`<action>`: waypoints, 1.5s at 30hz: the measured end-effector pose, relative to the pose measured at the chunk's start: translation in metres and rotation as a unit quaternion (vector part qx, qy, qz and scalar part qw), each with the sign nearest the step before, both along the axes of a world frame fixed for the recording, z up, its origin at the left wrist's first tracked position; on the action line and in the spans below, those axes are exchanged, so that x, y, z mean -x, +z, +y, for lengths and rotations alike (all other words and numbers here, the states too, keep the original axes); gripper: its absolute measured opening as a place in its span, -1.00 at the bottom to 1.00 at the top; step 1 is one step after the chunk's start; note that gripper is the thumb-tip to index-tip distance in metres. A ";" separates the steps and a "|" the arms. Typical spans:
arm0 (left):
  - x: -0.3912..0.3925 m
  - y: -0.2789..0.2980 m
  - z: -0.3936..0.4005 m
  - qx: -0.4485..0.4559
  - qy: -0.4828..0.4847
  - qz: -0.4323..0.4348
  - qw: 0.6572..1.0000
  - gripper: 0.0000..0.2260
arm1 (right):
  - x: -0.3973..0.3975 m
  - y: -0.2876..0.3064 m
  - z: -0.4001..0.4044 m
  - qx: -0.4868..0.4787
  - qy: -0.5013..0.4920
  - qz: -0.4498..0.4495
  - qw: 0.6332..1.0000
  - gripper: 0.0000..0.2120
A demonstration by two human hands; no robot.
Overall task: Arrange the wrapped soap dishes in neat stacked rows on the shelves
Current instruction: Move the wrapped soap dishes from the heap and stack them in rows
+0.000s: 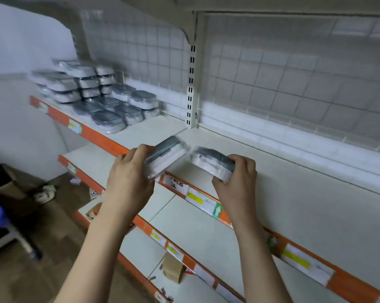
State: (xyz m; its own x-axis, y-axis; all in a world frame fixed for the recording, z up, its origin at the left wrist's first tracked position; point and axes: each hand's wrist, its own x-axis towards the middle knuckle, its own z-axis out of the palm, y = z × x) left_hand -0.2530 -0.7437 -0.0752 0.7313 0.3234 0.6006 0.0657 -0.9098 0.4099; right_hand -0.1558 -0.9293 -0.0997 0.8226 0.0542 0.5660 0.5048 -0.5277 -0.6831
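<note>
Left hand (128, 178) grips tilted wrapped soap dish (166, 158); right hand (237, 182) grips second dish (213, 161), both over top shelf (272, 171) front edge. Stacked dishes (97, 92) (blurred) far left on shelf.

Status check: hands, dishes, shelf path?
Left hand, right hand each grip one plastic-wrapped grey-and-white soap dish. Stacked dishes far left on white shelf. Path unobstructed.

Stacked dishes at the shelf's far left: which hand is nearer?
Left. The left hand, holding a wrapped dish, is below and right of the stacked dishes; the right hand, holding another dish, is farther right.
</note>
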 end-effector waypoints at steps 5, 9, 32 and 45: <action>-0.006 0.014 0.096 -0.002 0.039 -0.014 0.999 -0.43 | -0.020 0.018 0.107 -0.038 0.047 0.001 0.998 -0.52; -0.005 0.014 0.161 0.024 0.079 -0.013 0.996 -0.32 | -0.025 0.023 0.179 -0.039 0.071 -0.001 0.997 -0.51; -0.100 0.005 0.448 0.048 -0.089 -0.021 0.995 -0.47 | -0.038 0.036 0.423 -0.008 -0.113 -0.031 0.993 -0.44; -0.210 0.023 0.506 -0.081 -0.083 -0.023 0.993 -0.42 | -0.137 0.025 0.478 0.081 -0.179 -0.110 0.974 -0.38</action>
State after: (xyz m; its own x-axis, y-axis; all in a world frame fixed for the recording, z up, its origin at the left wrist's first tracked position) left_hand -0.0434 -0.2380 -0.0519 0.7367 0.0969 0.6692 -0.1056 -0.9610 0.2555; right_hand -0.0190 -0.4517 -0.0750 0.6654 -0.1107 0.7382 0.3930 -0.7889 -0.4725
